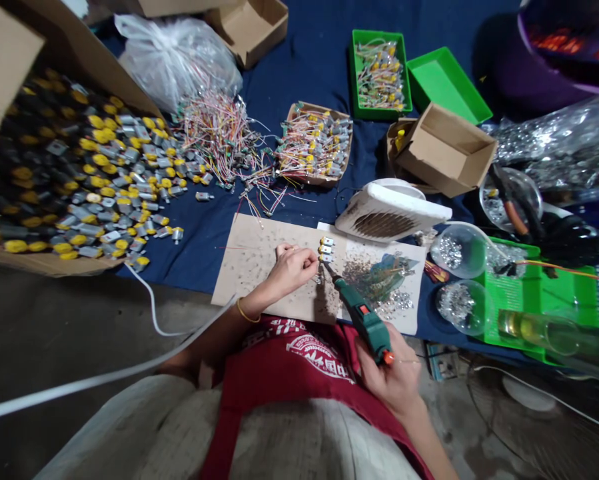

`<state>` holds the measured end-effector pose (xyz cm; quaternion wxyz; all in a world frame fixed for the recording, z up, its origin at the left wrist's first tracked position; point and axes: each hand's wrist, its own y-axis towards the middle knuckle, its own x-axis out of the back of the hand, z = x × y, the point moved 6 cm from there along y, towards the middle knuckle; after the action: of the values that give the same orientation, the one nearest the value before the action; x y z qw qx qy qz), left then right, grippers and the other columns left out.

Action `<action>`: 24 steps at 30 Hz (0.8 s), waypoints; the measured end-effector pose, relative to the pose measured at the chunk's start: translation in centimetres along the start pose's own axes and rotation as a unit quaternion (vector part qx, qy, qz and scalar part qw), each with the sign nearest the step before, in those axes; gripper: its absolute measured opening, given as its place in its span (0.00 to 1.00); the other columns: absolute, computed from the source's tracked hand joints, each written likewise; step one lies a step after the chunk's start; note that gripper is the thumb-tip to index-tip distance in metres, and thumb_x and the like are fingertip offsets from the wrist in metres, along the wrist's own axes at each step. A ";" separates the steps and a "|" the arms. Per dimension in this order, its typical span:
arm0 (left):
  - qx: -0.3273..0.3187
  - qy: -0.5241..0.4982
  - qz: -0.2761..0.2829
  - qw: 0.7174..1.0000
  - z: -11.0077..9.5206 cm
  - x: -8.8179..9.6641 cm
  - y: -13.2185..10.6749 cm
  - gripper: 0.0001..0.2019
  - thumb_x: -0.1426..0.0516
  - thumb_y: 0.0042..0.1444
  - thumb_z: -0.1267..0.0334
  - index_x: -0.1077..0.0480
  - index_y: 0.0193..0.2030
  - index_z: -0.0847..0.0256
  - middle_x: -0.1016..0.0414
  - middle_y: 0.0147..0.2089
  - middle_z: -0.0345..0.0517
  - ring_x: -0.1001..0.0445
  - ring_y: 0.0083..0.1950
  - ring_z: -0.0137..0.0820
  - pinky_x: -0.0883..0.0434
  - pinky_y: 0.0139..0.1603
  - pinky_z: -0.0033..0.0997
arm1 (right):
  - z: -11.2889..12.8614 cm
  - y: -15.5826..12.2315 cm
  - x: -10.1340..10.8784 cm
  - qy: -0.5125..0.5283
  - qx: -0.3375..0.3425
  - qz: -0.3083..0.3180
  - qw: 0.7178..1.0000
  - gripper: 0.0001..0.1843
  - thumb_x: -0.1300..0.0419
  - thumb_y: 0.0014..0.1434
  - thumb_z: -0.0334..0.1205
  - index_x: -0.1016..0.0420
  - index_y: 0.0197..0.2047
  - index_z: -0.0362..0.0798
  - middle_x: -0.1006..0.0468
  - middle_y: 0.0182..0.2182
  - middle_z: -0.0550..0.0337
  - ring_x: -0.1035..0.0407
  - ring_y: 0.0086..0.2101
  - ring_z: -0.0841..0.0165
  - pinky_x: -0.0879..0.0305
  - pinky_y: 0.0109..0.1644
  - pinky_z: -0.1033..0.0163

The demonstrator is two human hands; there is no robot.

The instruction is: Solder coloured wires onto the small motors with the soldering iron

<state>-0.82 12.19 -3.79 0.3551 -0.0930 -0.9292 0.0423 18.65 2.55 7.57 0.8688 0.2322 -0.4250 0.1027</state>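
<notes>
— Green soldering iron (362,322) in the right hand (385,377), fingers wrapped closed around its grip. Location of the small yellow-capped motors (326,250)?

— On the cardboard sheet (249,267), in a short row whose long axis runs away from the person, just beyond and to the right of the left hand (292,270).

— Which hand is nearer the row?

— The left. Its fingers (309,261) curl in just beside the row, while the iron's tip reaches the row's near end.

— Are the left fingers gripping anything?

— They are curled and pinched together, apparently on something small. From this view, I cannot confirm what.
</notes>
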 end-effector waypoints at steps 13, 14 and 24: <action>-0.002 -0.008 -0.003 1.000 0.1 0.0 0.0 0.05 0.41 0.59 0.67 0.26 0.32 0.58 0.23 0.29 0.37 0.26 0.39 0.32 0.44 0.57 0.40 | 0.8 0.4 0.6 -0.020 0.014 -0.015 1.000 0.15 0.41 0.66 0.37 0.26 0.56 0.45 0.16 0.41 0.48 0.20 0.37 0.63 0.24 0.39 0.64; -0.003 -0.007 -0.004 1.000 0.1 0.0 0.0 0.05 0.41 0.59 0.67 0.26 0.32 0.58 0.23 0.29 0.37 0.26 0.39 0.32 0.44 0.57 0.40 | 0.6 0.4 0.9 -0.027 -0.005 -0.022 0.999 0.12 0.41 0.67 0.38 0.24 0.52 0.46 0.16 0.39 0.50 0.20 0.34 0.64 0.25 0.37 0.65; 0.005 -0.010 -0.008 1.000 0.3 -0.1 0.0 0.05 0.42 0.60 0.66 0.26 0.32 0.58 0.24 0.29 0.36 0.27 0.38 0.31 0.43 0.58 0.40 | -2.0 -2.0 2.0 -0.057 -0.143 -0.055 0.986 0.18 0.43 0.68 0.48 0.19 0.35 0.46 0.24 0.23 0.55 0.26 0.26 0.64 0.31 0.32 0.65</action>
<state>-0.96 12.16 -4.03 0.3464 -0.0828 -0.9333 0.0453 22.01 1.74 7.52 0.8717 0.1340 -0.4709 -0.0211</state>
